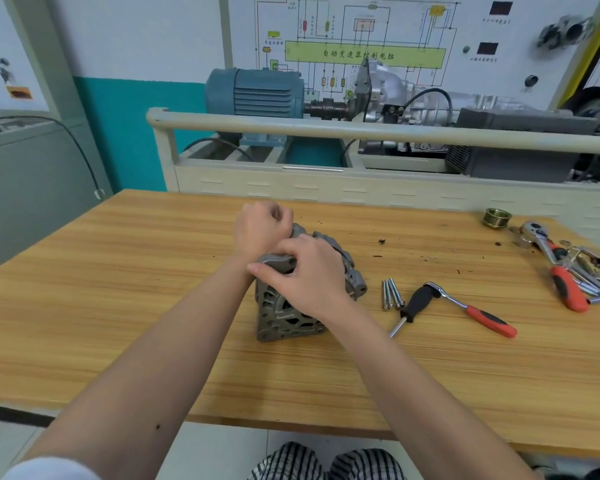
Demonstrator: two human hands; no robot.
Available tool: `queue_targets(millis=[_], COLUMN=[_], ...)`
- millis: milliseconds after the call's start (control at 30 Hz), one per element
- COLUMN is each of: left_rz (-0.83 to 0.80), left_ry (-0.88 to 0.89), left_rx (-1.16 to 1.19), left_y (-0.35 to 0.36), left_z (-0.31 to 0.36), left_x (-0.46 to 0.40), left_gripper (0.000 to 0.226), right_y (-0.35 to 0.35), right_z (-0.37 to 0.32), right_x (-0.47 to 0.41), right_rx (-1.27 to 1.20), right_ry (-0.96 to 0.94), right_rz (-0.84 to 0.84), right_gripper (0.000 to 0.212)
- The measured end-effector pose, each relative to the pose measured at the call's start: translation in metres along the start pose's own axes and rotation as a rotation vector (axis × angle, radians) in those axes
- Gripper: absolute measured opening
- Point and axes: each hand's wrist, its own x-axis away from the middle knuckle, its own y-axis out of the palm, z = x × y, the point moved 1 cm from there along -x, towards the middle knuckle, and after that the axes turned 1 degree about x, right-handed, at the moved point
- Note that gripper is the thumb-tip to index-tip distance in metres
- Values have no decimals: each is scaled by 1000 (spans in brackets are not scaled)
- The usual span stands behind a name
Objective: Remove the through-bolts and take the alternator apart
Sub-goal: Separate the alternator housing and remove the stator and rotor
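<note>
Alternator [291, 306] housing is looking heavy and rigid (cast metal). Left hand [260, 230] and right hand [309, 271] are gripping its opposite halves.

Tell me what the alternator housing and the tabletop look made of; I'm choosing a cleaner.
Alternator housing: probably cast aluminium, judging by its dull grey, rough matte surface and moulded ribs. Tabletop: wood or wood-look laminate, with yellowish streaked grain and a smooth, low sheen.

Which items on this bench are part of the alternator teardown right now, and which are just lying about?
In use:
alternator, gripped by left hand and right hand
removed through-bolts
black-handled screwdriver
small ratchet

Lying about:
brass pulley
large ratchet
blue electric motor
wiring diagram board
</note>
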Motion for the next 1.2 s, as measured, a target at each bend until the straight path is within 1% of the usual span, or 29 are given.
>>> queue_targets(millis=[100, 167, 267, 300, 367, 433, 500, 533, 633, 767, 833, 900, 1000, 1100, 1133, 1200], left_rz=[21, 11, -25, -45, -61, -52, -47, -42, -23, 8, 28, 56, 76, 22, 3, 17], left_ry=[19, 17, -30, -56, -159, -293, -349, -355, -361, -371, -359, -326, -289, -287, -283, -274], left_rx=[29, 53, 68, 90, 218, 369, 427, 425, 399, 334, 312, 286, 246, 189, 163, 103], left_y=[-1, -1, -3, -4, -7, -9, -9, -8, -6, -11, -17, -25, -34, -38, -37, -33], left_z=[-1, -1, 1, -1, -8, -18, -22, -21, -16, -16, -19, -22, -21, -14, -11, -5], left_x=[1, 2, 2, 3, 9, 18, 26, 27, 27, 32, 39, 50, 62, 68, 71, 79], left_gripper=[42, 39, 39, 40, 42, 43, 44, 45, 47, 48, 47, 46, 47, 45, 43, 41], right_y=[1, 0, -5, -7, -11, -15, -16, -15, -6, 1, -1, -3, -9, -21, -25, -30], right_z=[-1, 0, 1, 2, 1, 0, -2, -4, -5, -6, -3, 1, 10, 23, 27, 29], right_x=[1, 1, 0, -1, -1, -2, -1, 0, 3, 1, 4, 8, 6, -4, -7, -10], right_rx=[26, 31, 29, 28, -5, -94, -169, -158, 1, 134, 108, 27, -87, -226, -252, -244], right_ry=[16, 34, 44, 44, 37, 20, 8, -1, -18, -51, -120, -217, -275, -226, -215, -248], right_rz=[-32, -79, -188, -221, -252, -222, -176, -158, -89, 12, 81, 113, 54, -31, -35, 3], right_gripper=[36, 39, 42, 43, 40, 35, 31, 32, 39, 35, 33, 33, 36, 44, 41, 24])
